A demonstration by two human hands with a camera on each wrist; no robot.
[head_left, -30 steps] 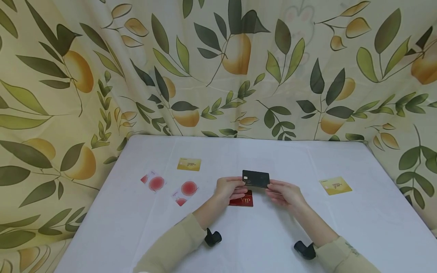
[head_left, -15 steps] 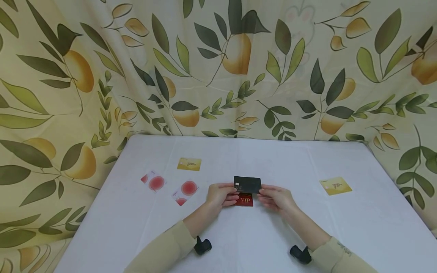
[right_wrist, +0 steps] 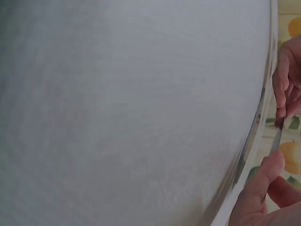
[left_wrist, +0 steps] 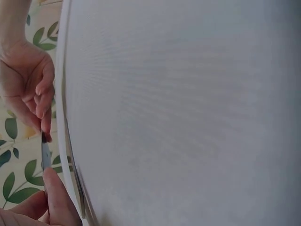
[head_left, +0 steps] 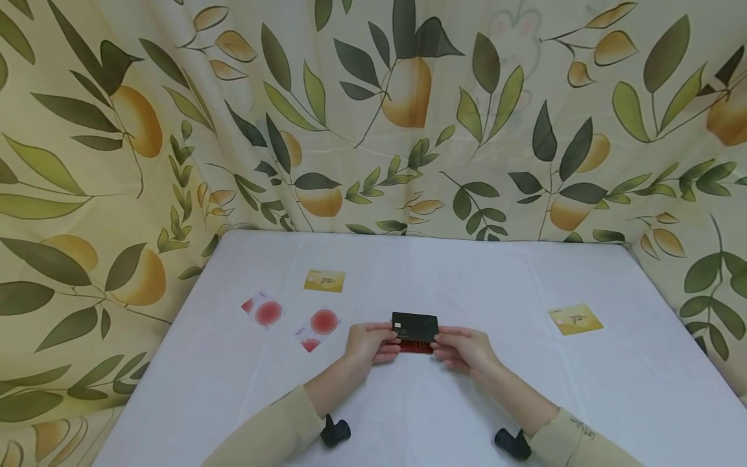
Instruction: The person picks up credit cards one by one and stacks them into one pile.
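Between my two hands a black VIP card [head_left: 415,326] is pinched by its short ends, above the table. My left hand [head_left: 366,344] grips its left end, and my right hand [head_left: 469,350] grips the right end. Just under and in front of it a red VIP card [head_left: 416,347] shows only its near strip; the black card hides the rest. Seen nearly edge-on in the left wrist view, the held card [left_wrist: 45,154] spans the gap between both hands' fingers. The right wrist view also catches this card [right_wrist: 278,136] as a thin sliver.
On the white table [head_left: 467,272] lie a gold card [head_left: 323,281] at the back left and another gold card [head_left: 575,319] at the right. Two white cards with red circles, one farther left [head_left: 264,311] and one nearer [head_left: 317,329], lie left of my hands. A patterned curtain [head_left: 373,162] hangs behind.
Both hands have carried the black card left and toward me, so it now covers most of the red card. The other cards have stayed where they were.
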